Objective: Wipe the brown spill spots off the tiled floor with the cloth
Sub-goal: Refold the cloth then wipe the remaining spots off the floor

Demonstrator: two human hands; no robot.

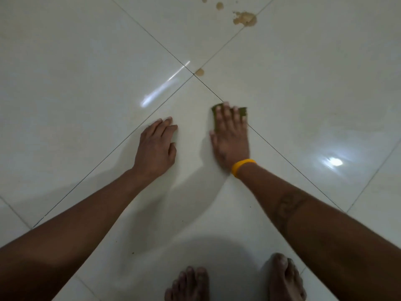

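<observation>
1. Cloth (242,111): a small, dark olive-green pad, lying flat on the floor (303,83) right of centre. It is mostly covered by the hand; only its far edge and far corners show. Its long axis cannot be told, since the near part is hidden; the visible far edge runs left to right, tilted slightly down to the right.
2. Right hand (230,137): palm down on the cloth, fingers straight and close together, pointing away from the person, pressing the cloth to the tile. It lies over a dark grout line running diagonally from far left to near right. A yellow band (242,167) circles the wrist.
3. Left hand (156,146): flat on the bare tile, left of the cloth and apart from it, fingers extended and together, holding nothing.
4. Spots: one small brown spot (199,71) just beside the crossing of grout lines, beyond the cloth; a large, ragged-edged brown patch (245,18) and two smaller spots (219,5) at the far edge, well apart from the cloth.
5. Floor: glossy white tiles with bright reflections.
6. Bare feet (286,279): at the near edge, toes pointing away.
</observation>
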